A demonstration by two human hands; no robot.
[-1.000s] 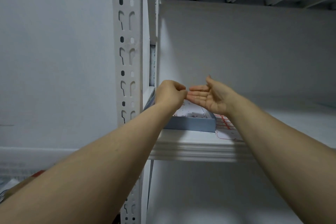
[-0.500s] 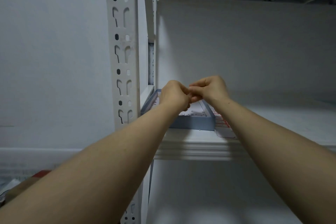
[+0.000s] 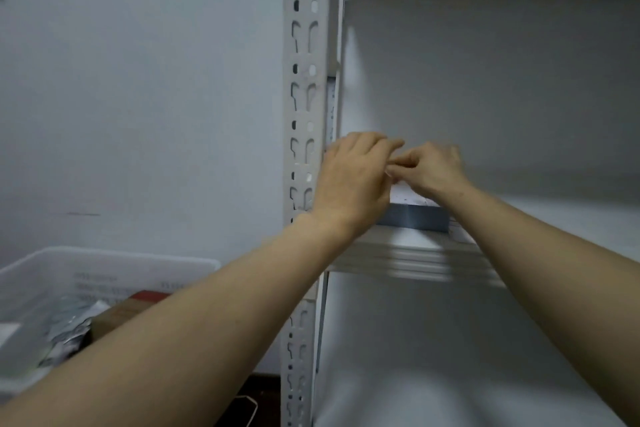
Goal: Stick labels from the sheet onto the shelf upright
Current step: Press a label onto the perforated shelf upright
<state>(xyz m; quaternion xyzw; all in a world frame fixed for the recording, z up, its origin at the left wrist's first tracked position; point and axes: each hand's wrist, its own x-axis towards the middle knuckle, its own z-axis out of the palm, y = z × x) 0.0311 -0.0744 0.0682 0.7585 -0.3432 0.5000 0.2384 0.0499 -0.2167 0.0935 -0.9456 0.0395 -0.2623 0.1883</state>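
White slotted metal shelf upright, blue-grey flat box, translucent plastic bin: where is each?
white slotted metal shelf upright (image 3: 304,55): head view, front face between slot columns.
blue-grey flat box (image 3: 415,218): head view, front wall.
translucent plastic bin (image 3: 104,257): head view, far rim.

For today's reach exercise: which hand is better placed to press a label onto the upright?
Left, probably. The left hand lies right beside the upright; the right hand is farther off, on the other side of the left hand. Their fingertips meet, but what they pinch, if anything, is too blurred to tell.

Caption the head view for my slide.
Beside the shelf upright, left hand and right hand meet over a blue tray.
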